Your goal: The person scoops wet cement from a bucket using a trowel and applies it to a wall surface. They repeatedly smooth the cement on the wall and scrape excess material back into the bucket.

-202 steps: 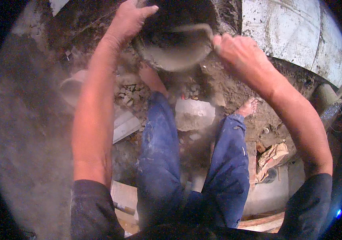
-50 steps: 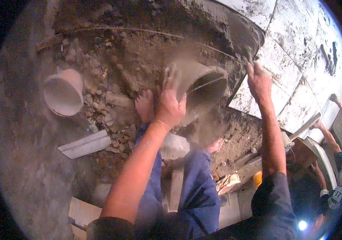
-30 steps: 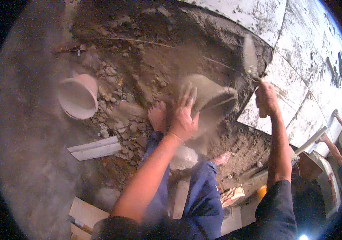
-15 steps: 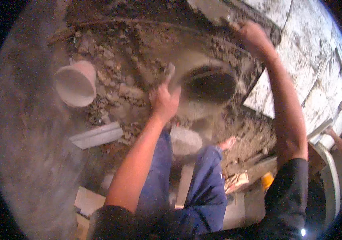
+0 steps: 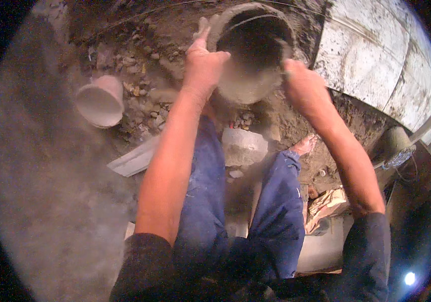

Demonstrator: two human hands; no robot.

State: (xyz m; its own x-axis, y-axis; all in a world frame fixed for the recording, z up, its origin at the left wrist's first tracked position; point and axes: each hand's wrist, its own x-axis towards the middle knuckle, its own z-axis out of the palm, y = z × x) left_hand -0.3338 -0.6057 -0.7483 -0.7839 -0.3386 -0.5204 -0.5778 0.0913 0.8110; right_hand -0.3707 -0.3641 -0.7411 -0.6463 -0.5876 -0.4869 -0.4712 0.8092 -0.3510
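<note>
Where your work area begins at the left, the grey ground [image 5: 49,196] is mottled and hazy. A pinkish bucket [image 5: 111,85] lies tilted on it, mouth toward you, beside loose rubble [image 5: 132,68]. Nearer to you, a grey-white strip [image 5: 134,157] lies at a slant, partly behind your left forearm. Bare brown soil [image 5: 165,30] extends beyond the rubble, crossed by a thin cord [image 5: 137,13].

Your left hand [image 5: 203,70] bears on the left wall of a large grey bucket [image 5: 243,93], fingers extended, thumb apart near the rim; it is not closed around anything. This bucket is ahead of you at top centre, mouth tilted toward you, its interior dark. Below it, a pale block [image 5: 245,146] rests between your legs.

Your right hand [image 5: 306,85] is at the bucket's right rim, fingers curled closed; you cannot tell whether they grip anything. Crumpled tan paper [image 5: 326,206] lies below your right forearm. Farther right, dirt-smeared white slabs [image 5: 369,58] meet edge to edge, and a bright light [image 5: 410,278] shines low at the far right.
</note>
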